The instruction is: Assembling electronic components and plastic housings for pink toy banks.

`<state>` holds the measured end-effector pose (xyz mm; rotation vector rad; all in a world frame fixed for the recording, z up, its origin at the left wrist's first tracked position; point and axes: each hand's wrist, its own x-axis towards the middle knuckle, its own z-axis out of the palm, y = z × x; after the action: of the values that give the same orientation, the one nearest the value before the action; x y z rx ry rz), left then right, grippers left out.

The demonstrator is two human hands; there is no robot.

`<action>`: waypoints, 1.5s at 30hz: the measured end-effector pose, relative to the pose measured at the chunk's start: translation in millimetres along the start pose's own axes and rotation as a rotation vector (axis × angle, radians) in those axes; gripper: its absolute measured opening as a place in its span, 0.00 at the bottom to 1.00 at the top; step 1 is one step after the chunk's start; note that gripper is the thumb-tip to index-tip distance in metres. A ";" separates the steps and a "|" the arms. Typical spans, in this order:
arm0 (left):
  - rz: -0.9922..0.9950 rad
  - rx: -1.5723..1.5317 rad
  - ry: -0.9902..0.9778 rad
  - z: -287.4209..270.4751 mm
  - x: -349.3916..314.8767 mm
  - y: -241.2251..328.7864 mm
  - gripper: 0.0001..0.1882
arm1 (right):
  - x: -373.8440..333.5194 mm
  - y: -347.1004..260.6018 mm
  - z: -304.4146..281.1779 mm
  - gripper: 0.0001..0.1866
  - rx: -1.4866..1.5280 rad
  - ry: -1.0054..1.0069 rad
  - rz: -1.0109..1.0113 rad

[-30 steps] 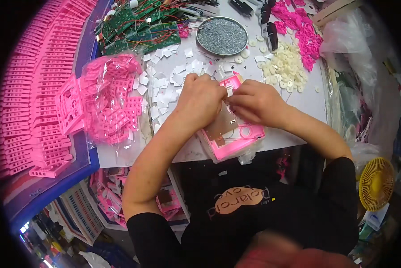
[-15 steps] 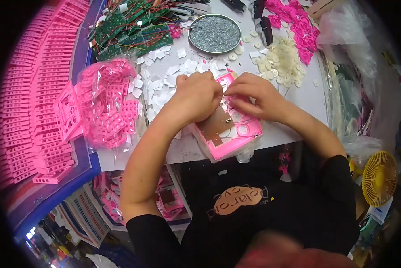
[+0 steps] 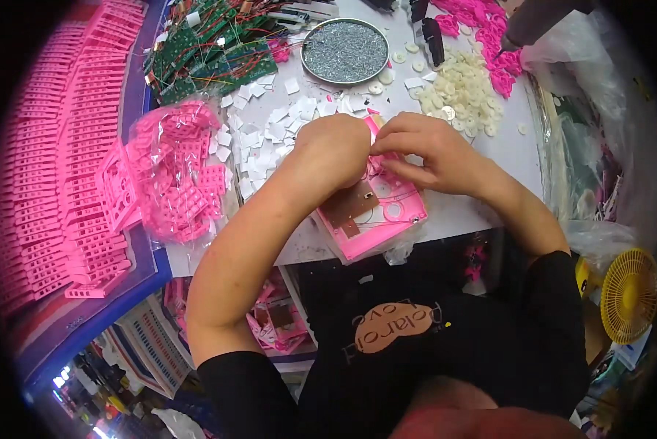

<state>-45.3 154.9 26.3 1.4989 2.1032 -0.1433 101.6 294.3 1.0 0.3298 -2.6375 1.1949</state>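
Observation:
A pink plastic casing [image 3: 376, 244] lies open at the front of the white table, tilted to the view. Inside it are a brown circuit board [image 3: 348, 207], a thin wire and pale round parts. My left hand [image 3: 336, 150] is closed over the casing's far left part, its fingertips hidden behind the back of the hand. From the right, my right hand [image 3: 431, 154] reaches in with fingers bent and thumb drawn in, its tips close to the left hand's. Whatever they pinch is too small or hidden to name.
White paper squares [image 3: 277, 132] and a round dish of small metal screws [image 3: 345, 51] lie beyond. Green circuit boards with wires [image 3: 218, 62], bagged pink parts [image 3: 174, 175], pale discs [image 3: 464, 91] and pink loops [image 3: 493, 44] surround them. A dark powered screwdriver [image 3: 540, 25] hangs top right.
My left hand has turned, its knuckles now covering more of the casing's far end. The right fingers have shifted slightly. The dark screwdriver has come lower into view at the top right.

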 end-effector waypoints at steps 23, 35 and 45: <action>0.143 -0.086 0.239 34.8 -11.9 -26.8 0.07 | 0.9 -9.5 39.0 0.14 -0.380 -0.045 -0.020; 0.249 0.098 0.178 24.2 -16.3 -21.1 0.08 | -6.6 -14.8 50.7 0.12 -0.438 0.035 0.010; -0.034 -0.297 0.489 37.6 -49.5 -17.4 0.09 | -7.7 -14.8 48.8 0.14 -0.383 0.026 0.047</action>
<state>-35.8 92.1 14.8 1.4164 2.3875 0.5539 107.8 248.6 -22.2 0.1815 -2.7852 0.6740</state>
